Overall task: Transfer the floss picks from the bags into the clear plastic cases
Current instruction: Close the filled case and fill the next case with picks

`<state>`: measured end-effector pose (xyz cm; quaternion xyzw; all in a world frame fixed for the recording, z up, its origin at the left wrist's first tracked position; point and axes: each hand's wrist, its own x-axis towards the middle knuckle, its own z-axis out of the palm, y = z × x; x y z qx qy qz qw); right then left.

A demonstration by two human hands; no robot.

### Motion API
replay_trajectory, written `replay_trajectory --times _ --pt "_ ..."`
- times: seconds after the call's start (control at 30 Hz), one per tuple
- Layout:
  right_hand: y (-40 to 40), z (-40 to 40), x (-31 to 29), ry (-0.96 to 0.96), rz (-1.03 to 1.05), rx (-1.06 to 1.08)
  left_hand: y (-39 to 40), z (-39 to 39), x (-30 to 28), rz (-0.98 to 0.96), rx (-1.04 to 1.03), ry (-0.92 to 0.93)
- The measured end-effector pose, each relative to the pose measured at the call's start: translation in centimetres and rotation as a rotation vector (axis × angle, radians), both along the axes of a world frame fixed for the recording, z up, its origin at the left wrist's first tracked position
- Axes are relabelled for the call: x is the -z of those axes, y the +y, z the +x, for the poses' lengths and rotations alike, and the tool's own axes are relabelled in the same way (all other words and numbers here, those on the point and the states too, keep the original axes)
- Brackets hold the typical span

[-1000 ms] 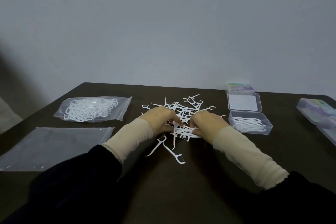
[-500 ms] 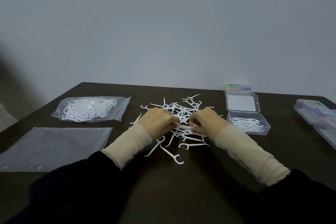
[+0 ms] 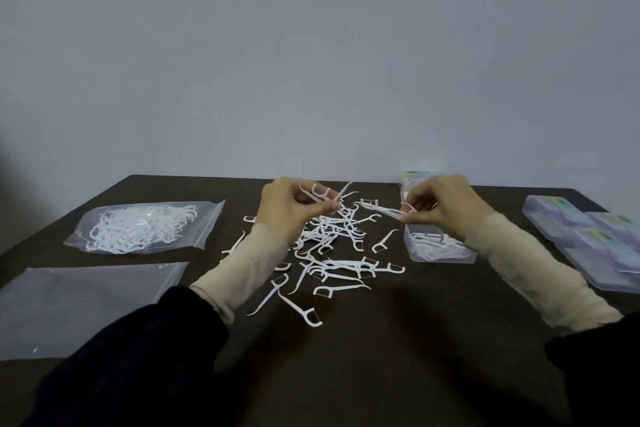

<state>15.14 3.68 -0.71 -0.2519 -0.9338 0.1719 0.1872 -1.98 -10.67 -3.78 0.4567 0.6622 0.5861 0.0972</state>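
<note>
Several white floss picks [image 3: 332, 253] lie scattered in a loose pile on the dark table [image 3: 398, 340]. My left hand [image 3: 291, 208] is raised above the pile's far side and pinches a few floss picks. My right hand [image 3: 446, 206] pinches another small bunch above the open clear plastic case [image 3: 440, 251], which holds several picks. A zip bag full of floss picks [image 3: 138, 227] lies at the left. An empty flat bag [image 3: 83, 302] lies nearer, at the front left.
Several closed clear cases with pastel labels [image 3: 588, 236] sit along the right edge. Another labelled case [image 3: 419, 175] stands behind my right hand. A plain grey wall rises behind the table's far edge.
Both hands have lifted off the pile and moved apart, each carrying picks. My right hand went right, over the open case; my left rose above the pile's far side.
</note>
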Motion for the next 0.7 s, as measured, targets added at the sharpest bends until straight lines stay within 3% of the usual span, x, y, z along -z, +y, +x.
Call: replay_trajectory --times 0.23,0.4,0.7 --pt "3.8 4.6 -0.7 -0.240 0.081 0.116 4.5 3.3 0.1 0.107 0.103 -0.399" --pt "4.9 5.2 0.8 -0.399 0.097 0.129 6.9 4.9 1.2 0.070 0.109 -0.455" --pt "5.3 3.7 2.0 -0.433 0.057 0.016 8.5 6.0 1.8 0.098 0.113 -0.577"
